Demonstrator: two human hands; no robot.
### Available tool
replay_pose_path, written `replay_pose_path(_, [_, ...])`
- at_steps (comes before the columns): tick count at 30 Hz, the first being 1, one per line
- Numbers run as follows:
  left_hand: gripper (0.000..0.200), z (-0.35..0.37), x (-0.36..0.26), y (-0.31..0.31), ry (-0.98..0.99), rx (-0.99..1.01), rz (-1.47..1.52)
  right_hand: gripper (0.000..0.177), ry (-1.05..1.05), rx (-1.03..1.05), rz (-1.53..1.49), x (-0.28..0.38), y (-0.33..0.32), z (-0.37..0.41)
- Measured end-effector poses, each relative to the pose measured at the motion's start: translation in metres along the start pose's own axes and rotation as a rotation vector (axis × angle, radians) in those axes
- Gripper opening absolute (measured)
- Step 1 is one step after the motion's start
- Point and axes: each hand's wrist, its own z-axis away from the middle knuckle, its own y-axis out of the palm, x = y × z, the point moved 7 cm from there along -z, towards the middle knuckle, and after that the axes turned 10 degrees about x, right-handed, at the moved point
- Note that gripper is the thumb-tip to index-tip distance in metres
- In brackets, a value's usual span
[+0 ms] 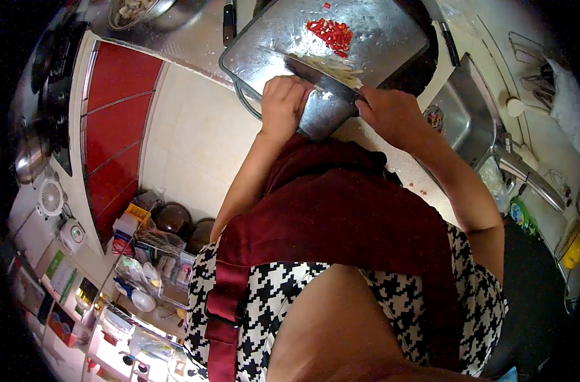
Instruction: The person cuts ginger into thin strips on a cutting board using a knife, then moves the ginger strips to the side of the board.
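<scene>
My right hand (384,113) is closed round the handle of a knife, whose broad blade (325,81) points up and left over a metal cutting board (392,32). Along the far side of the blade lie thin pale yellow-green strips (334,66). On the near side, my left hand (283,105) has its fingers bent together beside the blade; what they hold, if anything, is hidden. Chopped red pieces (331,36) form a small pile farther back on the board.
A second knife (229,24) lies left of the board, near a metal bowl (134,11) of pale food. At the right are a black-handled tool (450,43) and a steel sink (471,102) with a faucet (529,177). Shelves with containers stand lower left.
</scene>
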Motion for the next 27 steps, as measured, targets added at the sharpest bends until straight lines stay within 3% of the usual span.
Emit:
replay_pose_path(4, [0.014, -0.002, 0.000, 0.001, -0.013, 0.012, -0.005, 0.023, 0.043, 0.067, 0.033, 0.000, 0.003, -0.006])
replay_pose_path(7, [0.013, -0.001, 0.001, 0.003, -0.027, 0.028, -0.005, 0.025, 0.048, 0.017, 0.038, 0.002, 0.024, -0.029])
replay_pose_path(10, [0.013, -0.002, 0.004, 0.005, -0.027, 0.026, 0.013, 0.027, -0.020, -0.091, -0.006, 0.014, 0.017, -0.041])
replay_pose_path(16, [0.013, 0.000, 0.003, 0.005, -0.015, 0.035, 0.019, 0.027, -0.034, -0.112, -0.062, 0.011, -0.003, -0.027])
replay_pose_path(22, [0.012, -0.001, 0.001, 0.003, 0.003, 0.017, 0.036, 0.027, -0.003, 0.012, 0.006, 0.011, -0.002, -0.025])
replay_pose_path(27, [0.013, -0.001, 0.002, 0.004, 0.009, 0.020, 0.038, 0.026, -0.080, -0.086, -0.008, 0.016, 0.013, -0.041])
